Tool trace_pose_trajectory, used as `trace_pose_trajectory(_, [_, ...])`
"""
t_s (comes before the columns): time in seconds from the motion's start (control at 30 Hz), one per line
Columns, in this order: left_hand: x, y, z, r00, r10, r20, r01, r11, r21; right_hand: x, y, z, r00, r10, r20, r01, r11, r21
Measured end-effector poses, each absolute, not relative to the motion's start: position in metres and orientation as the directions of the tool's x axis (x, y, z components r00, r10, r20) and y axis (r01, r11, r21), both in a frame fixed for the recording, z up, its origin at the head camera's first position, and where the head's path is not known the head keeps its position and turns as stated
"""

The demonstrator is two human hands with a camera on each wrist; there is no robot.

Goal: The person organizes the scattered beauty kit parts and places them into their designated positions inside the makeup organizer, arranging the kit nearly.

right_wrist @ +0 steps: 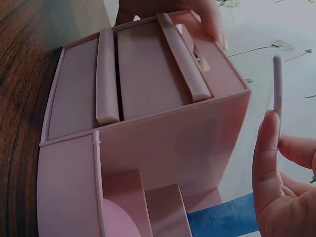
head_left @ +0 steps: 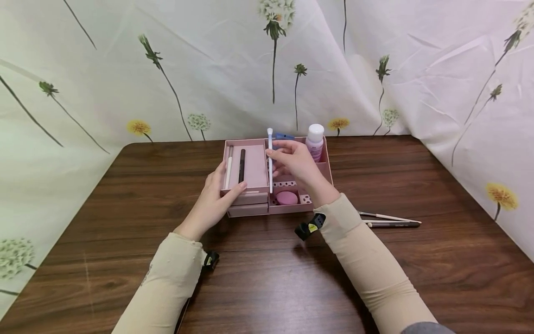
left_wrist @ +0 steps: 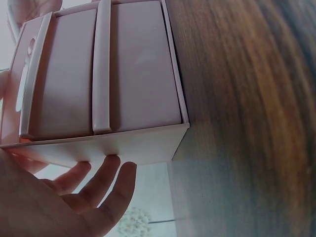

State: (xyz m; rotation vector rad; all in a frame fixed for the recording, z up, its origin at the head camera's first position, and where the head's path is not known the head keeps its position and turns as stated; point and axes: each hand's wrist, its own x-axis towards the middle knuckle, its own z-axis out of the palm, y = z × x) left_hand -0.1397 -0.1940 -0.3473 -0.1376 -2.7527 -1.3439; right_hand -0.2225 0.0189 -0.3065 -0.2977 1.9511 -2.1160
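A pink desk organizer (head_left: 247, 198) stands near the table's far edge, with two stacked drawers under a shallow top tray at its left. My left hand (head_left: 211, 197) grips the organizer's left front corner, thumb over the tray's front edge and fingertips against the side wall. In that tray lie a white makeup brush (head_left: 228, 170) and a black pen-like stick (head_left: 242, 165). My right hand (head_left: 298, 162) pinches a pale makeup brush (head_left: 270, 174) upright beside the tray's right wall, bristles up. In the right wrist view its plain handle end (right_wrist: 278, 74) shows beyond the fingertips.
The organizer's right part holds a white-capped bottle (head_left: 315, 143), a round pink item (head_left: 287, 198) and something blue (right_wrist: 224, 217). Several slim brushes (head_left: 394, 224) lie on the table (head_left: 258, 283) beyond my right wrist. A flower-printed cloth (head_left: 233, 69) hangs behind.
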Motion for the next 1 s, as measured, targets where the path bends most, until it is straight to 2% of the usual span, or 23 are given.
trace_pose_trajectory(0.23, [-0.139, -0.193, -0.347, -0.993, 0.048, 0.107, 0.114, 0.613, 0.782, -0.233, 0.006, -0.304, -0.948, -0.317, -0.020, 0.035, -0.043, -0.998])
trace_pose_trajectory(0.67, [-0.140, -0.192, -0.349, -0.994, 0.052, 0.094, 0.106, 0.612, 0.784, -0.244, -0.020, -0.297, -0.947, -0.314, -0.062, -0.012, 0.229, -0.973])
trace_pose_trajectory(1.0, [-0.140, -0.194, -0.346, -0.994, 0.047, 0.094, 0.103, 0.618, 0.779, -0.243, -0.024, -0.293, -0.949, -0.314, -0.027, -0.139, 0.493, -0.859])
